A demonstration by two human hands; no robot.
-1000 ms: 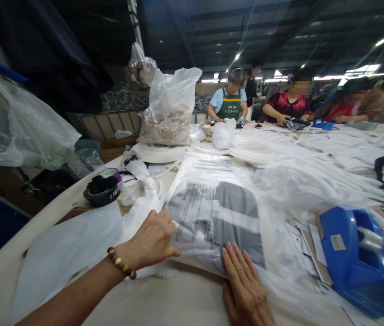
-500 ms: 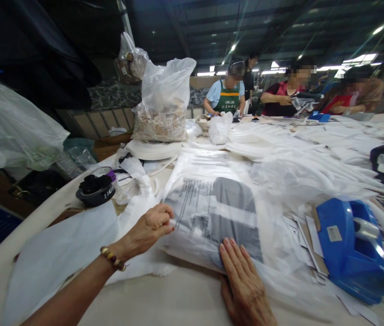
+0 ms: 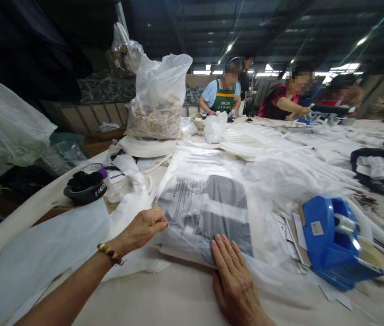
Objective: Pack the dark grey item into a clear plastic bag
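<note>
A clear plastic bag (image 3: 192, 213) with dark printed text lies in front of me, a folded grey item (image 3: 228, 194) inside it. At the bag's left edge my left hand (image 3: 149, 224) is closed in a pinch on the plastic. My right hand (image 3: 234, 276) lies flat across the bag's near right part, fingers stretched out. Under and beyond the bag spreads a stack of white plastic bags (image 3: 202, 158). White sheeting (image 3: 134, 194) lies just left of my left hand.
A blue tape dispenser (image 3: 324, 244) stands at the right among cards. To the left are a dark tape roll (image 3: 86, 183) and a pale sheet (image 3: 49, 244). A stuffed clear sack (image 3: 160, 99) rises behind. Several co-workers (image 3: 222, 93) are across the table.
The whole view has shifted a little, so things sit further left. Both hands keep about the same place on the bag. A co-worker at the right has reached an arm out over the table.
</note>
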